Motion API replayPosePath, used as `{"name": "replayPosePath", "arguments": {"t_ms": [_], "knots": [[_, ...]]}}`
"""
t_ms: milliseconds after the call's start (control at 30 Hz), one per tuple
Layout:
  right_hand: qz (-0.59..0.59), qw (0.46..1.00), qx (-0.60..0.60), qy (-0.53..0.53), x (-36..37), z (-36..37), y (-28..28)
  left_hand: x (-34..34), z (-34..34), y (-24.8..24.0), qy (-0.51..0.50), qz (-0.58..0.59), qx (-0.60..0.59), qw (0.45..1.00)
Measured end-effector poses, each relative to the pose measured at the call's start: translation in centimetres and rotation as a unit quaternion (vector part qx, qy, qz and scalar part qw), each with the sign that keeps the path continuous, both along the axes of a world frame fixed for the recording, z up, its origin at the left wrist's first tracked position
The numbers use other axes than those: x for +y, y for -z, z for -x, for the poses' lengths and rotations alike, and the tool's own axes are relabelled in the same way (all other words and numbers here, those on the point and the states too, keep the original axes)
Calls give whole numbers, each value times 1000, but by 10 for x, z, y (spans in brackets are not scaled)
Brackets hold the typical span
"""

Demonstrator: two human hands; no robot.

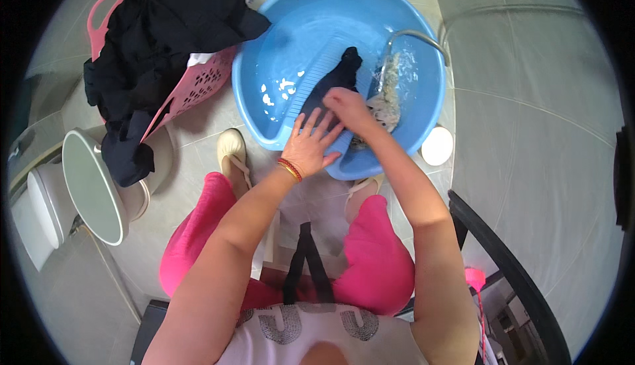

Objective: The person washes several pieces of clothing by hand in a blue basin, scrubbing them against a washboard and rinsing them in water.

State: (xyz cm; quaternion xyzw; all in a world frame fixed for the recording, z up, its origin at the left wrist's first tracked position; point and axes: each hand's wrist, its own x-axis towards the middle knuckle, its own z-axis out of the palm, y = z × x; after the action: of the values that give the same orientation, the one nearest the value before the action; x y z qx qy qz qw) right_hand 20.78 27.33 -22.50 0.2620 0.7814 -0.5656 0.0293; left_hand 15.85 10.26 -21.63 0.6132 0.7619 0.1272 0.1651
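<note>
A long, narrow dark navy cloth lies wet along the ridged blue washboard inside a round blue basin. My left hand, a red and a gold band at its wrist, rests with fingers spread on the cloth's near end. Close beside it, my right hand is closed on the cloth, fingers curled; the part inside the grip is hidden. Right of the washboard, a pale, dark-spotted cloth sits in the water, partly behind my right forearm.
A curved metal pipe reaches over the basin's right rim. At the left, a pink basket overflows with dark clothes, near a pale bucket. A white round object stands right of the basin. A black curved frame is at lower right.
</note>
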Motion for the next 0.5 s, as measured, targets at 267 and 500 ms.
{"name": "replayPosePath", "arguments": {"t_ms": [267, 500], "knots": [[-321, 907, 57, -266, -13, 15, 58, -13, 6, 4, -7, 7, -13, 1000], [-326, 944, -8, 45, 79, 33, 65, 4, -2, 0, 0, -21, -9, 1000]]}}
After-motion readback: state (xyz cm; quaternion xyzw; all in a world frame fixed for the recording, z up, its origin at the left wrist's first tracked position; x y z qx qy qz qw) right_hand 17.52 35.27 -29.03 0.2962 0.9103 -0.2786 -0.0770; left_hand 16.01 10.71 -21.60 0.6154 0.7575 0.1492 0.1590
